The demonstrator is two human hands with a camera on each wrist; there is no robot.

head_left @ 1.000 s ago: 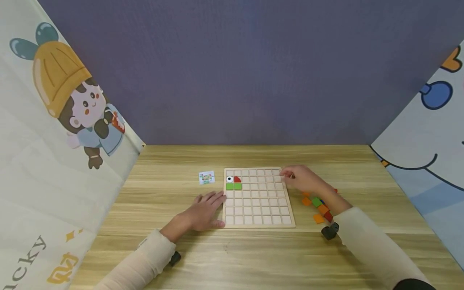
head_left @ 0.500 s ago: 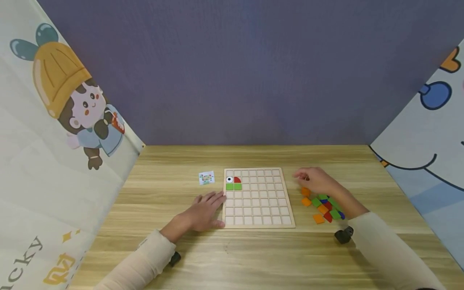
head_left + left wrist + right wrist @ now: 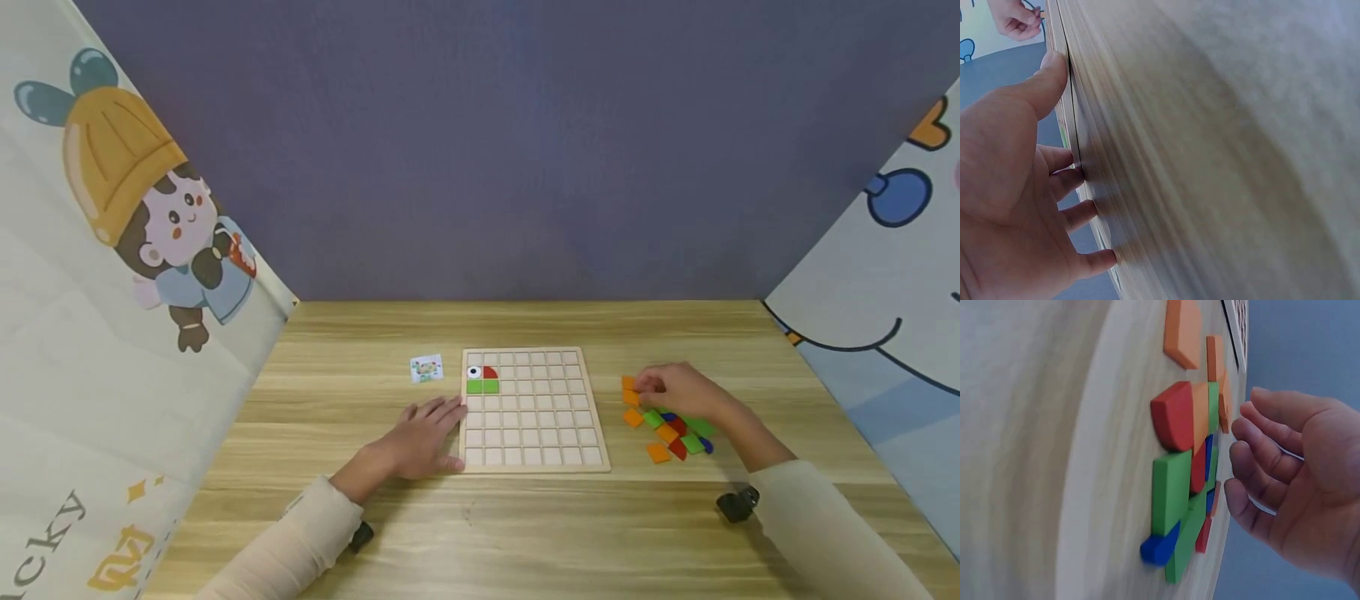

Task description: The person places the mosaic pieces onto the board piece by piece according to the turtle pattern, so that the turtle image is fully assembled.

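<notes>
A wooden grid board (image 3: pixel 540 418) lies flat on the table. In its upper left cells sit a white eye tile (image 3: pixel 474 372), a red quarter-round tile (image 3: pixel 490 372) and two green square tiles (image 3: pixel 482 387). My left hand (image 3: pixel 427 437) rests with spread fingers, fingertips at the board's left edge. Right of the board, my right hand (image 3: pixel 682 390) hovers over loose tiles with relaxed, slightly bent fingers. No tile shows in it in the right wrist view, where a red tile (image 3: pixel 1175 415), a green tile (image 3: pixel 1172 494) and a blue tile (image 3: pixel 1160 549) lie beside the fingers.
A small picture card (image 3: pixel 427 367) lies left of the board. Several orange tiles (image 3: pixel 658 452) spread along the near left side of the tile pile. A dark wall panel (image 3: pixel 525 167) closes off the back of the wooden table (image 3: pixel 525 533), with printed sheets on both sides.
My right hand has moved from the board's upper right corner, rightward and toward me, to the loose tiles. My left hand and the tiles on the board have stayed put.
</notes>
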